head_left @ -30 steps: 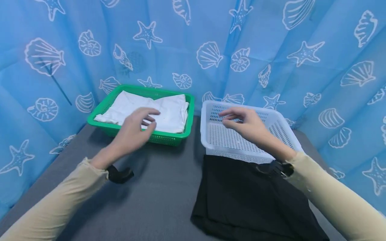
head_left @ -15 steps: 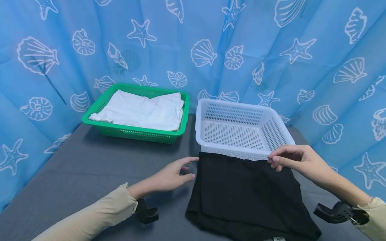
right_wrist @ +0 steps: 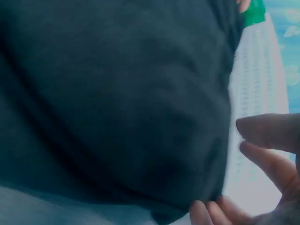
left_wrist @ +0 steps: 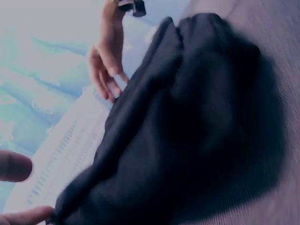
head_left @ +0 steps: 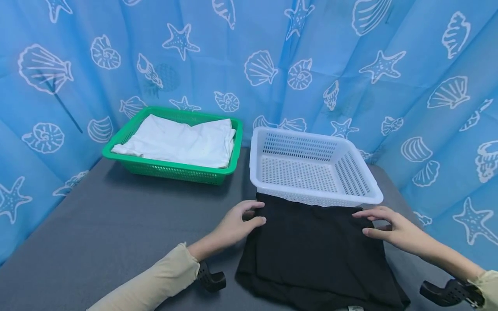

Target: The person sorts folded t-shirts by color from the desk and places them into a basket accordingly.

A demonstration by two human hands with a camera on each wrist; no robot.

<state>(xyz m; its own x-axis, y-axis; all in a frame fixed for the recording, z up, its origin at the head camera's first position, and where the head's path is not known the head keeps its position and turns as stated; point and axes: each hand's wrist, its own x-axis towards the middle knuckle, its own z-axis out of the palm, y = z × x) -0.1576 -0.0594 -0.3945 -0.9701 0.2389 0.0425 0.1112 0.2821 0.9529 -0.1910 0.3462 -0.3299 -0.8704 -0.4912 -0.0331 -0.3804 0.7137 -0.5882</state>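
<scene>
A folded black garment (head_left: 315,255) lies on the grey table, its far edge against the white basket (head_left: 311,195). A small white tag (head_left: 355,308) shows at its near edge. My left hand (head_left: 233,224) is at the garment's far left corner, thumb and fingers apart; in the left wrist view one fingertip (left_wrist: 40,213) is right at the cloth edge. My right hand (head_left: 402,233) is at the far right corner, thumb and forefinger spread. Several of its fingertips (right_wrist: 201,213) meet the cloth corner in the right wrist view.
A green basket (head_left: 175,171) holding folded white cloth (head_left: 183,144) stands at the back left. The white basket has a bare perforated floor. A blue curtain (head_left: 233,52) with shell and starfish prints hangs behind the table (head_left: 155,207).
Both hands have come down from in front of the two baskets to the garment's far corners. The left hand moved right and nearer; the right hand moved right and nearer.
</scene>
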